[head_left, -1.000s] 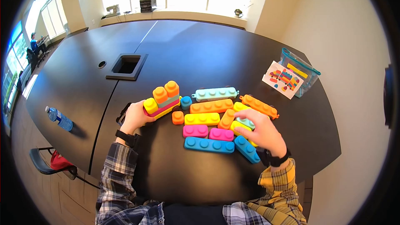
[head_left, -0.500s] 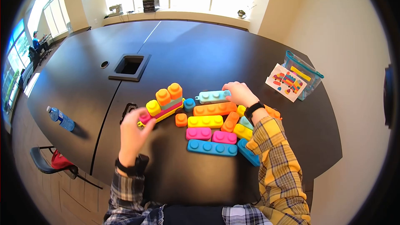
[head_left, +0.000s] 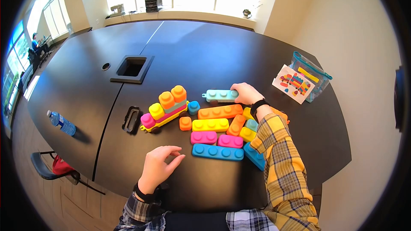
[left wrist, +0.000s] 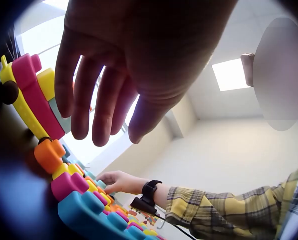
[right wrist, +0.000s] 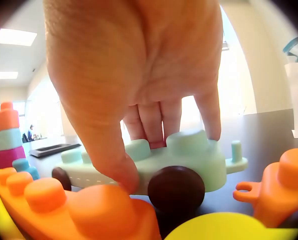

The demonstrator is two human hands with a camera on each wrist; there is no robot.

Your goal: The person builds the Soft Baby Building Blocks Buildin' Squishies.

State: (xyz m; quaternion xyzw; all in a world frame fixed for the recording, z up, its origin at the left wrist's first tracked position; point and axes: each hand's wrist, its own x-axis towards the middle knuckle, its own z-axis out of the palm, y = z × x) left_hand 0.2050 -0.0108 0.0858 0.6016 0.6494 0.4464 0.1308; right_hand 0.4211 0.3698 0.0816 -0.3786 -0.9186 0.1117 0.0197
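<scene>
My right hand [head_left: 247, 93] grips the right end of a pale mint wheeled toy train car [head_left: 220, 96]. In the right wrist view the thumb presses its near side behind a dark wheel [right wrist: 176, 190], with the fingers on the far side. My left hand [head_left: 160, 166], fingers relaxed and holding nothing, hovers near the table's front, left of a long blue block [head_left: 217, 152]. Beyond it stands a yellow wheeled train car [head_left: 169, 119] stacked with pink, yellow, mint and orange blocks. Loose orange, yellow, pink and blue blocks lie between the hands, among them a long orange block [head_left: 220, 111].
An orange wheeled car [right wrist: 279, 185] sits right of the mint one, partly behind the right sleeve. A black oblong frame [head_left: 131, 119] and a water bottle [head_left: 62, 122] are at left. A picture card [head_left: 293, 84] leans on a clear zip bag [head_left: 314, 77] at right.
My left hand has let go of the stacked yellow car and drawn back toward the table's front. My right hand has gone from the loose blocks to the mint car, which has shifted slightly.
</scene>
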